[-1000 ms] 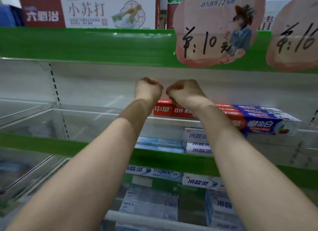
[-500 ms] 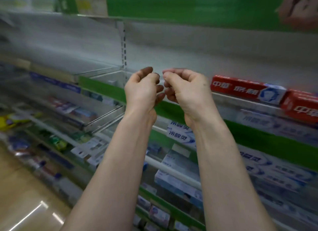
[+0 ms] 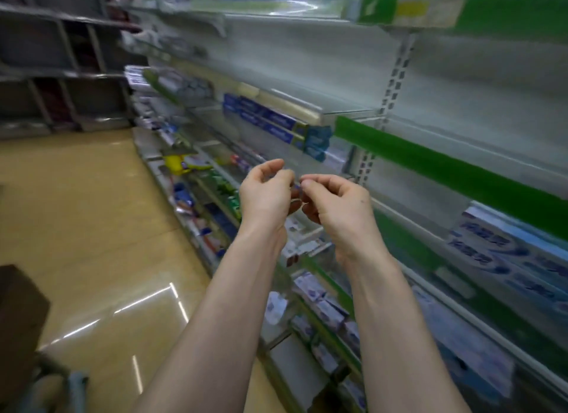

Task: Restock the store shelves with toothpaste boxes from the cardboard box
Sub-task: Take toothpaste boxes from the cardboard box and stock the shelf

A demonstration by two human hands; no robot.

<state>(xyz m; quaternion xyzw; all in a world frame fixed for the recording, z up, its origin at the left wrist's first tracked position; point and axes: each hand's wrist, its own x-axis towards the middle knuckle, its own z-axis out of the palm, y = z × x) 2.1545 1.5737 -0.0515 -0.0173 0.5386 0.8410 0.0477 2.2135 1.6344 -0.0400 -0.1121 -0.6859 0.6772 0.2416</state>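
Observation:
My left hand [image 3: 266, 195] and my right hand [image 3: 338, 204] are raised side by side in front of the shelving, a little apart from it. Their fingers are loosely curled and hold nothing. White and blue toothpaste boxes [image 3: 507, 259] lie on a shelf at the right, under a green shelf strip [image 3: 430, 163]. Dark blue boxes [image 3: 267, 120] lie on a shelf further down the aisle. A brown shape at the lower left edge may be the cardboard box [image 3: 18, 314]; it is blurred.
The shelf unit runs along the right with several levels of small packets [image 3: 322, 308] low down. The tan shiny floor [image 3: 92, 228] of the aisle opens to the left. Grey shelving [image 3: 46, 74] stands at the far end.
The view has swung left, from facing the shelf to looking down the aisle. Both hands have come back from the red toothpaste boxes and loosened from fists.

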